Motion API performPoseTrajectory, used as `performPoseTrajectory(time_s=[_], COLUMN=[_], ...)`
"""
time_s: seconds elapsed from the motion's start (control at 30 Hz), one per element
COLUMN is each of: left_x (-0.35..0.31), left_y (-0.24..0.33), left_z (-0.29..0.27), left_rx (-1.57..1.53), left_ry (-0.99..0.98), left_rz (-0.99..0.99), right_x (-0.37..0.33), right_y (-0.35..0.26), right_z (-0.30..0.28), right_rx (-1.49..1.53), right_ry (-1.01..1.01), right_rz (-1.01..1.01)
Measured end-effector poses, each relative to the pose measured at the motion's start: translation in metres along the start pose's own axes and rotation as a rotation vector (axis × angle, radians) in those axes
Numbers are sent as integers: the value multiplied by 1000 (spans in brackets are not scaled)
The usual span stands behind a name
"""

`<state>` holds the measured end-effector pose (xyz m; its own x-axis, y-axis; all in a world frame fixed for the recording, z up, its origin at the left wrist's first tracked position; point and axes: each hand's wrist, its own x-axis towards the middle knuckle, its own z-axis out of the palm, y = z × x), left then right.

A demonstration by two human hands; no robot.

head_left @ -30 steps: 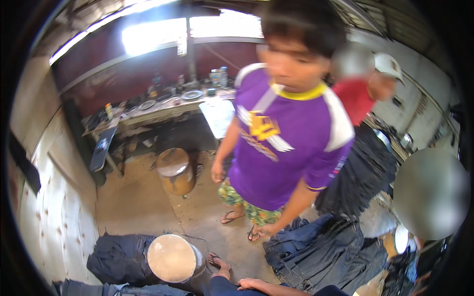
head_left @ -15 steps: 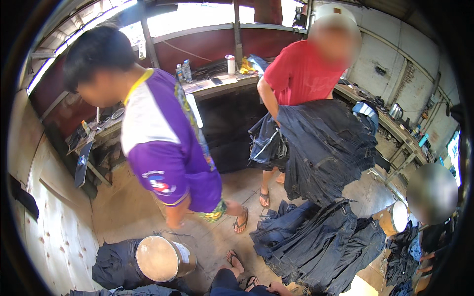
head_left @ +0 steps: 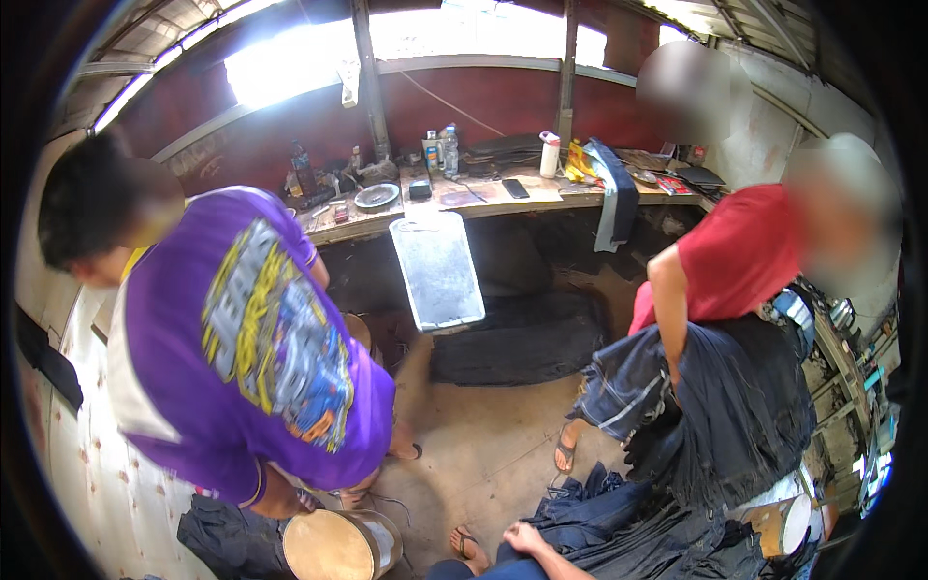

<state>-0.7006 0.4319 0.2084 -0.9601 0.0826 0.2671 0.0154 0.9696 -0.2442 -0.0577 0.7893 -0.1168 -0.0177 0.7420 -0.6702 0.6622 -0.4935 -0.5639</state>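
Only one of my hands shows, at the bottom edge, and I take it for my right hand [head_left: 527,537]. It rests beside my knee, at the edge of a pile of dark denim garments [head_left: 628,532] on the floor. Whether its fingers grip the cloth is unclear. My sandalled foot [head_left: 464,543] is just left of it. My left hand is out of view. A person in a red shirt [head_left: 744,256] stands at the right, holding a bundle of dark denim [head_left: 735,416] against their body. A person in a purple shirt [head_left: 251,358] bends over at the left.
A round metal drum with a pale top [head_left: 333,546] stands at the bottom left, next to dark cloth [head_left: 227,532]. A metal tray [head_left: 437,271] leans on a cluttered workbench [head_left: 483,198]. Dark fabric [head_left: 522,338] lies under the bench. A pale wall [head_left: 87,464] runs along the left.
The view has swung. The person in purple has turned and bent down toward the drum. The person in red has come nearer with the denim bundle. My hand stays low by my knee.
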Motion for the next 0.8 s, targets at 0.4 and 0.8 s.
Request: performPoseTrajectory(time_s=[0.4,0.8], left_x=[-291,-228], left_y=[347,785], left_z=[-23,-98], left_rx=[-961,-1102], left_ry=[-944,-1238], left_rz=[467,657], right_x=[287,448], right_y=[-150,-312], right_z=[-194,-360], right_rx=[188,767], right_ry=[88,196], right_rz=[96,164])
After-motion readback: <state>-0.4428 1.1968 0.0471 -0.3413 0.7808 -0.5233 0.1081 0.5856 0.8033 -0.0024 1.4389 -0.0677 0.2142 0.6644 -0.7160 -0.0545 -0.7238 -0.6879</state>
